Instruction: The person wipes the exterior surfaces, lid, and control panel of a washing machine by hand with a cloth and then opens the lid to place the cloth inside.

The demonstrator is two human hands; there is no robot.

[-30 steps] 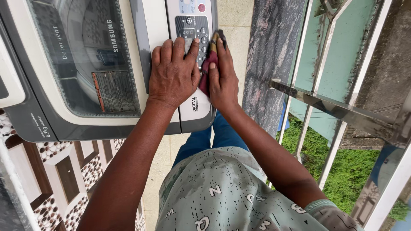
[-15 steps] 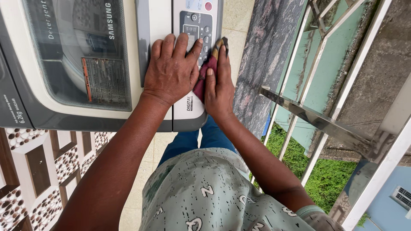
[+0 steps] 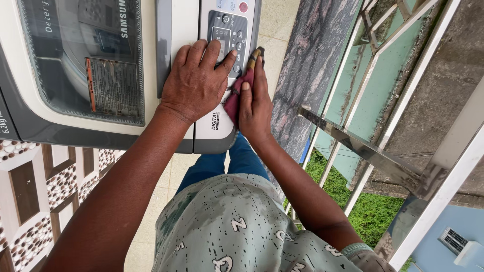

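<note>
Under the right hand's fingers (image 3: 258,75), a maroon cloth (image 3: 236,95)

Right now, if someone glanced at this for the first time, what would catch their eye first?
Probably the two hands at the centre: the left hand lies flat on the control panel of a top-loading washing machine, while the right hand presses a dark red cloth against the panel's edge. To the right, a shiny metal railing stands beside a stone ledge, with green grass far below.
</note>
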